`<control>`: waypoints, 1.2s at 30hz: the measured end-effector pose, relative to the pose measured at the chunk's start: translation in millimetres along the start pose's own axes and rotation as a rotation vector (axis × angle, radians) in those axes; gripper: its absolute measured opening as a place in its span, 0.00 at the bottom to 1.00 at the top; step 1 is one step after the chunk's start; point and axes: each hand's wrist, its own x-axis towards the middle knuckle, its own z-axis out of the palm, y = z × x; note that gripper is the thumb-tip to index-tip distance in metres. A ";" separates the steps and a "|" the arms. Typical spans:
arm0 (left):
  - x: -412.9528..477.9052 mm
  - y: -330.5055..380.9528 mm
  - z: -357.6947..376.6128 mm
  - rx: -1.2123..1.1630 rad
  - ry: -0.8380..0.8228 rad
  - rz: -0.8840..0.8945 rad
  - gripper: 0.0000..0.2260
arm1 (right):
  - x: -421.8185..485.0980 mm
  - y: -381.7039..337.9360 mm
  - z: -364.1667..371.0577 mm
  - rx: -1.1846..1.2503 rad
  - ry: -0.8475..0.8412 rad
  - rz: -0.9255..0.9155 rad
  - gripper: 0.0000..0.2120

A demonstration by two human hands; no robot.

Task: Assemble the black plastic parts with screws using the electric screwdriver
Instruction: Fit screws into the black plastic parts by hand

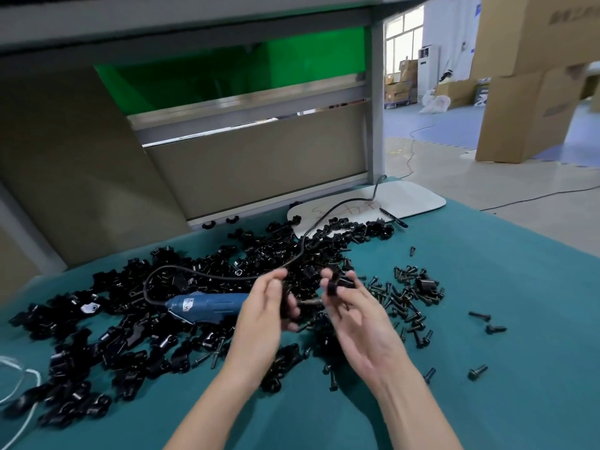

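A big heap of black plastic parts (pixel 136 306) covers the teal table top (pixel 487 401). The blue electric screwdriver (pixel 207 305) lies on the heap, tip pointing right, its black cord (pixel 302 251) curving off to the back. My left hand (pixel 266 313) holds a black plastic part (pixel 287 306) just right of the screwdriver. My right hand (pixel 354 313) pinches another black part (pixel 336 284) at its fingertips, a short gap from the left hand. Several black screws (pixel 406 297) lie scattered to the right.
A white board (pixel 412 196) with red scribbles lies at the table's back edge beside a grey frame post (pixel 376 102). White cable (pixel 19 378) loops at the left edge. Cardboard boxes (pixel 532 76) stand on the floor at the right.
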 end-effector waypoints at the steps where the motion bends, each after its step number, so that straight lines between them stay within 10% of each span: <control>1: -11.6 -6.5 -11.7 -0.066 0.023 -0.034 0.11 | -3.3 6.8 3.2 -0.022 -0.017 0.031 0.19; 14: -64.2 -22.6 -48.0 -0.435 0.079 -0.161 0.20 | -37.8 63.6 10.7 -0.528 -0.206 0.160 0.05; 36: -61.8 -38.9 -47.7 -0.326 0.049 -0.091 0.12 | -20.2 73.0 -2.2 -0.828 -0.190 -0.013 0.21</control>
